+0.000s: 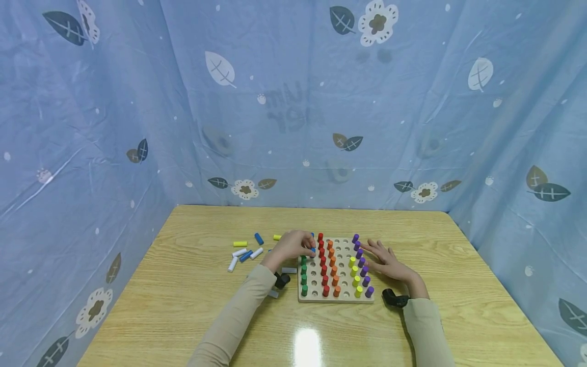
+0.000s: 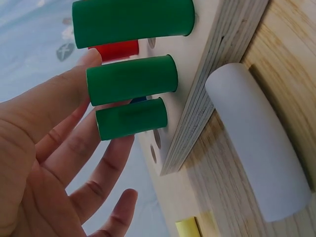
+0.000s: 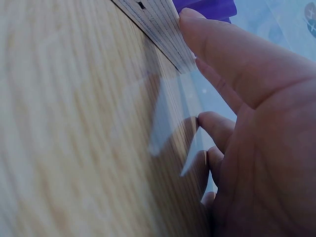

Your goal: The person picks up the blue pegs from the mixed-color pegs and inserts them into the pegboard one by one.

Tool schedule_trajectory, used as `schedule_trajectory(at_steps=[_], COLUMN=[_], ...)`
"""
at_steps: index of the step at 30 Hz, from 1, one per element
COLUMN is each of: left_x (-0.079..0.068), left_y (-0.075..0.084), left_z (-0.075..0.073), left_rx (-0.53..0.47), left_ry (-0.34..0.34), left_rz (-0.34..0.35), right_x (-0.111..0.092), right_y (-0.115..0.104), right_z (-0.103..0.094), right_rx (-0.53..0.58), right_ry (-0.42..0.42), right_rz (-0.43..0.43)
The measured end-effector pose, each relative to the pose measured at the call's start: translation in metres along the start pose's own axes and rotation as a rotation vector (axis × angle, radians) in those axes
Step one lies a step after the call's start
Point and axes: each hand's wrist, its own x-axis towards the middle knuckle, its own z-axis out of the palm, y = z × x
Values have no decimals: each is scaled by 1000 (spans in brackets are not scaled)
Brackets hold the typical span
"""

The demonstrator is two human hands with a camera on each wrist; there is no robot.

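Note:
My left hand (image 1: pixel 290 245) is over the far left part of a wooden pegboard (image 1: pixel 337 300), thumb and fingers pinching a blue peg (image 1: pixel 313 251) at the second column. Green pegs (image 2: pixel 133 81) stand along the board's left edge and partly hide those fingers in the left wrist view. Red pegs (image 1: pixel 323 270), orange pegs (image 1: pixel 334 270), yellow pegs (image 1: pixel 356 281) and purple pegs (image 1: pixel 365 271) stand in columns farther right. Spread beside the right edge, my right hand (image 1: pixel 389 264) has its thumb tip (image 3: pixel 192 15) at the board's side, close to a purple peg.
Loose blue pegs (image 1: pixel 246 256), white pegs (image 1: pixel 233 264) and yellow pegs (image 1: pixel 240 244) lie scattered left of the board. One white peg (image 2: pixel 259 143) lies right by its left side. A patterned blue curtain (image 1: pixel 293 127) surrounds the table (image 1: pixel 183 306).

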Motion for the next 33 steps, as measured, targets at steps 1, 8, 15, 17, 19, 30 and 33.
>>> schedule_trajectory(at_steps=[1,8,15,17,19,30,33], left_x=[0,-1,-4,-5,-6,-12,-13], left_y=[0,0,-4,-4,-4,-7,-9], left_z=[0,-5,-12,-14,-16,-27,-30], left_rx=[2,-9,-17,-17,-12,-13,7], left_ry=[-3,-3,14,20,24,29,31], left_rz=[-3,-14,3,0,-4,-17,-24], right_x=[0,0,0,0,-1,-1,-2], right_y=[0,-1,-1,-3,-4,-6,-6], right_z=[0,1,1,0,0,1,1], right_rx=[-1,0,-5,-6,-3,-1,1], right_ry=[-1,7,5,5,5,9,10], right_rz=[1,1,-6,-5,-4,-5,-4])
